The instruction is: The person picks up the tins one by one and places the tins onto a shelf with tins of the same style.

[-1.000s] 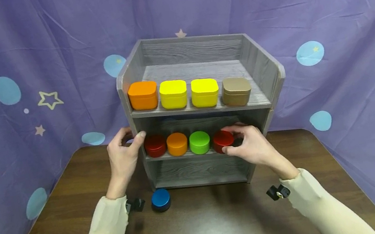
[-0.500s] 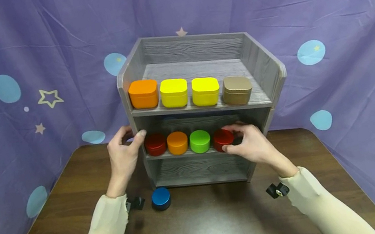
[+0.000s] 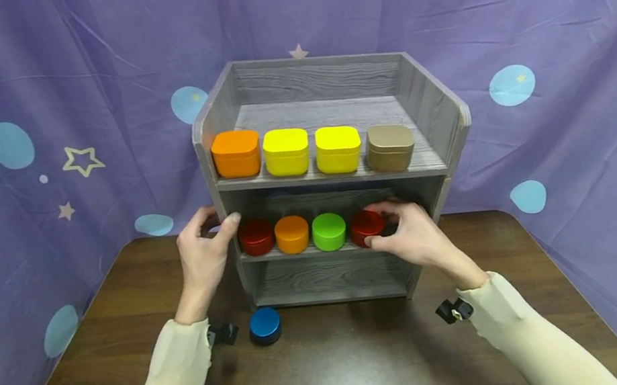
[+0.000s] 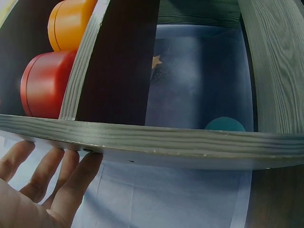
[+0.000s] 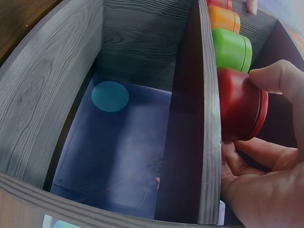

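A grey wooden shelf unit (image 3: 339, 191) stands on the table. My left hand (image 3: 200, 255) grips its left side panel, the thumb over the front edge and the fingers against the outer face. My right hand (image 3: 414, 236) holds a round red tin (image 5: 240, 104) at the right end of the middle shelf, thumb and fingers on opposite sides of it. Left of that tin, in a row, sit a green tin (image 3: 329, 231), an orange tin (image 3: 292, 234) and another red tin (image 3: 257, 237), the one nearest my left hand.
Along the top shelf's front stand an orange box (image 3: 237, 155), two yellow boxes (image 3: 286, 153) and a gold-brown box (image 3: 389, 148), all with rounded corners. A round blue tin (image 3: 265, 326) lies on the wooden table (image 3: 338, 371) before the unit's left foot. A purple curtain (image 3: 88, 120) hangs behind.
Both hands keep their places on the side panel and the red tin. The view has shifted very slightly; nothing else has visibly moved.
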The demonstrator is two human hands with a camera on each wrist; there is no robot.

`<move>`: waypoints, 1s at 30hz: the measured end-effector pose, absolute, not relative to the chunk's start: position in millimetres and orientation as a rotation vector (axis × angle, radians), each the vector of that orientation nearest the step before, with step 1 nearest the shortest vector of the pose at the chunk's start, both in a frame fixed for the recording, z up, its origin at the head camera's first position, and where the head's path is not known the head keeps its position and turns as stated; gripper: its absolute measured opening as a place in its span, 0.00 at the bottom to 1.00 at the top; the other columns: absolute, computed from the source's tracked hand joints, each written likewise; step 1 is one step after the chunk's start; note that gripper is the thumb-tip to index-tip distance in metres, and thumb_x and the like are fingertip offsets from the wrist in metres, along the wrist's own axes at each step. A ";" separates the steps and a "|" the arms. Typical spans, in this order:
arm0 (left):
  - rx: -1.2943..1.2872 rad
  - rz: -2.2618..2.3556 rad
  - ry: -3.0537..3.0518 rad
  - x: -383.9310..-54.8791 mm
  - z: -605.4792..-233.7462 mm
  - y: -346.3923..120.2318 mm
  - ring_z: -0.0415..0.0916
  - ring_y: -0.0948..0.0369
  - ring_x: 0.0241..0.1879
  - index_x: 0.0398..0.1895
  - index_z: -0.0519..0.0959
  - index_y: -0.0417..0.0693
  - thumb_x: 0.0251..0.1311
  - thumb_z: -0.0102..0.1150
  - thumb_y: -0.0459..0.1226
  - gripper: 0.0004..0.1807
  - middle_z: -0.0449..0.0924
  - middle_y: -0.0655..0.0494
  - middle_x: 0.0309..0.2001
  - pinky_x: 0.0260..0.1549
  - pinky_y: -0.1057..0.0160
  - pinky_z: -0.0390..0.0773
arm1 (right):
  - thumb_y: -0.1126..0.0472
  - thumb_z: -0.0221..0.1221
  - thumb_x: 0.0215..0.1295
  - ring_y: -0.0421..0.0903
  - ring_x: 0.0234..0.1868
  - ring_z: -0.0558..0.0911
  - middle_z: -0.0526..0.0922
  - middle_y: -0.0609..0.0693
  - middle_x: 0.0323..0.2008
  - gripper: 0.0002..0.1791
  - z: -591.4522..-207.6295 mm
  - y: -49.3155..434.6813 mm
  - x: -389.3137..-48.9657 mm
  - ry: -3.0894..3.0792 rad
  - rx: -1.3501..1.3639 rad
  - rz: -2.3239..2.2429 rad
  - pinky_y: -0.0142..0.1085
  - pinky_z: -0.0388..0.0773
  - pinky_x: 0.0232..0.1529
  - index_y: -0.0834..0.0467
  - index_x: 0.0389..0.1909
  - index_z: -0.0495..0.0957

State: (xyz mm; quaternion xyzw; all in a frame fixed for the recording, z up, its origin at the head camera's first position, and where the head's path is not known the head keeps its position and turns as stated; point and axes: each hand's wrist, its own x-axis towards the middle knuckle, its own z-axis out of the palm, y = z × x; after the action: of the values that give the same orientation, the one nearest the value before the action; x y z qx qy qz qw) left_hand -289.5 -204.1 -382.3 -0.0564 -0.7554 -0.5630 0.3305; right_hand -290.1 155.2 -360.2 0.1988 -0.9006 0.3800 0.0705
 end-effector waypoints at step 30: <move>-0.161 -1.500 -1.940 -289.4 -381.6 -203.3 0.82 0.77 0.39 0.43 0.87 0.33 0.64 0.72 0.36 0.12 0.80 0.83 0.34 0.39 0.80 0.80 | 0.55 0.73 0.60 0.65 0.61 0.87 0.85 0.65 0.65 0.39 -363.6 155.4 -287.1 -2.694 0.551 1.200 0.59 0.82 0.67 0.67 0.71 0.77</move>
State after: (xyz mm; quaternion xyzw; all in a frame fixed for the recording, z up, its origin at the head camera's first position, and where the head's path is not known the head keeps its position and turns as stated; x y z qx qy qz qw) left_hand -289.4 -203.3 -381.6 -0.0617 -0.7437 -0.5751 0.3352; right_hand -287.1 155.4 -363.6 0.1832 -0.8956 0.3991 0.0707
